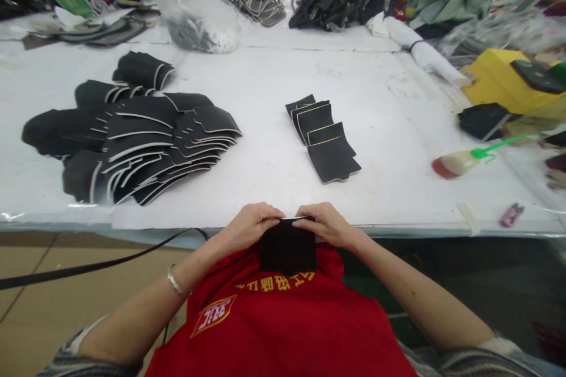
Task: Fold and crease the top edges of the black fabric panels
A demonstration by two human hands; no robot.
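Observation:
A small black rectangular piece [287, 247] hangs in front of my red apron, at the near edge of the white table [265, 188]. My left hand [250, 225] pinches its top left edge and my right hand [325, 224] pinches its top right edge. Past my hands, a short row of similar black pieces [325, 138] with light edges lies overlapped on the table. A large fanned heap of black curved pieces [132, 141] lies to the left.
A glue bottle with a green nozzle [469, 160] lies at the right, near a yellow box [504, 79]. A plastic bag [198, 12], more black parts [340, 0] and cloth crowd the far side. A black cable [88, 268] runs off the table's left front.

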